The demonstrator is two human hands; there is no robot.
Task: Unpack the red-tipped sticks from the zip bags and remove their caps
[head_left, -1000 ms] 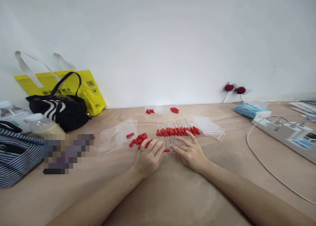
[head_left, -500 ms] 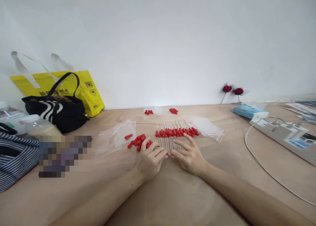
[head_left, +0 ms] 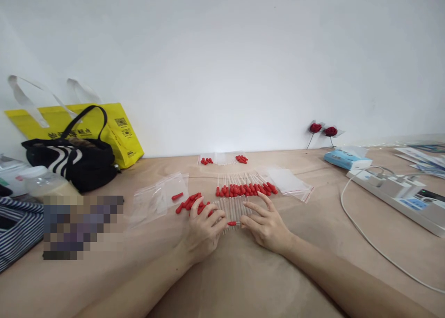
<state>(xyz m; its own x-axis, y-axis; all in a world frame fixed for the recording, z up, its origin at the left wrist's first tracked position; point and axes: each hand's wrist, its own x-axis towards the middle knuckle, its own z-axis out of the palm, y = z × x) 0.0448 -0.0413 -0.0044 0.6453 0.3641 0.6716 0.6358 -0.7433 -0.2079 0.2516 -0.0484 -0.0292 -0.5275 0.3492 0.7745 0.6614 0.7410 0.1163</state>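
A red rubber bulb (head_left: 232, 223) lies level between my two hands, fitted on the end of a clear glass dropper tube (head_left: 238, 223). My left hand (head_left: 205, 227) is closed with its fingertips at the bulb. The tube end sits pinched in my right hand (head_left: 269, 225), whose other fingers are raised. Under and behind them is a row of bare glass tubes (head_left: 234, 206). Just beyond lies a row of droppers with red bulbs (head_left: 245, 189). A pile of loose red bulbs (head_left: 189, 202) rests beside my left fingers, which partly cover it.
Clear zip bags (head_left: 158, 195) lie left and white ones (head_left: 292, 184) right. Farther back is a bag of droppers (head_left: 224, 158). A yellow bag (head_left: 127, 146), black bag (head_left: 93, 169) and bottle (head_left: 48, 183) stand left. Right are a tissue pack (head_left: 347, 159), power strip (head_left: 392, 193) and white cable (head_left: 361, 230).
My left hand has shifted slightly left and away from my right hand, so the red bulb on the tube now shows between them. The view has turned slightly.
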